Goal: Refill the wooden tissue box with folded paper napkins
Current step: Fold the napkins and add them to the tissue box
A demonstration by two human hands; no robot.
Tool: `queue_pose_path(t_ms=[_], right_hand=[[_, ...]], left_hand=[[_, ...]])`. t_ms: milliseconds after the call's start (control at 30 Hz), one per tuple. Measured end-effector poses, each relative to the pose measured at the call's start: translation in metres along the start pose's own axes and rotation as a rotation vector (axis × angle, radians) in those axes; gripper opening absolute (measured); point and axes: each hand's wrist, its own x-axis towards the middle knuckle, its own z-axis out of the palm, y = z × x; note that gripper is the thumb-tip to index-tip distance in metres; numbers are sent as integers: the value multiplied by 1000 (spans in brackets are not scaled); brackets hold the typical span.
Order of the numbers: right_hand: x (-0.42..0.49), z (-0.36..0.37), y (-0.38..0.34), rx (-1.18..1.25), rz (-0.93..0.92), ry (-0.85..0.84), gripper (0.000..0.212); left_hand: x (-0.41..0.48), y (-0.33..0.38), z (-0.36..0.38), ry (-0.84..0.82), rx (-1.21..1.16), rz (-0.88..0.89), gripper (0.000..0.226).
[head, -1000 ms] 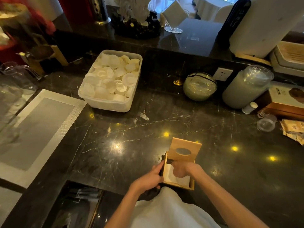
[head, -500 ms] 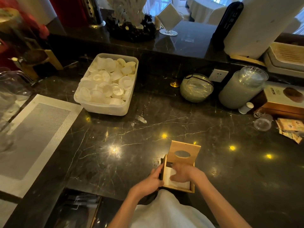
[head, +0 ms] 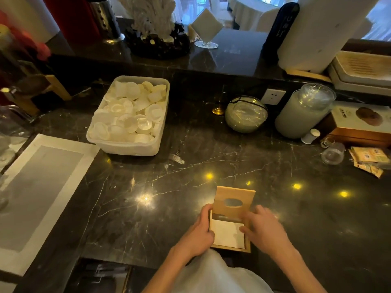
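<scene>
The wooden tissue box lies flat on the black marble counter, close to the near edge. Its sliding lid, with an oval hole, covers the far half. White folded napkins show in the uncovered near half. My left hand grips the box's left wall. My right hand is at the right side, fingers against the lid's right edge and thumb over the napkins' corner; it is motion-blurred.
A plastic tub of white round pieces stands at the back left. A glass bowl, tall jar, small glass and sachets line the back right. A grey mat lies left.
My right hand has come off the napkins inside the box and now sits at the box's right edge. The lid looks slid a little toward me. The left hand kept its hold.
</scene>
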Motion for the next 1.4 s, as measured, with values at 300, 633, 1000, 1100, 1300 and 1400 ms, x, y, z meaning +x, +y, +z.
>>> queue_pose_path(t_ms=[300, 633, 1000, 1100, 1300, 1400], right_hand=[[25, 18, -1, -26, 125, -282, 59], [32, 25, -5, -22, 198, -347, 68], [34, 34, 2, 76, 166, -318, 70], [33, 35, 1, 71, 168, -314, 67], [31, 40, 1, 79, 170, -289, 65], [30, 39, 2, 93, 159, -289, 63]], left_hand=[[25, 37, -3, -46, 535, -51, 39], [50, 28, 3, -203, 679, -184, 51], [47, 24, 6, -168, 661, -183, 49], [45, 22, 8, -158, 668, -175, 49], [47, 16, 8, -148, 680, -164, 49], [49, 18, 6, -163, 720, -156, 46]])
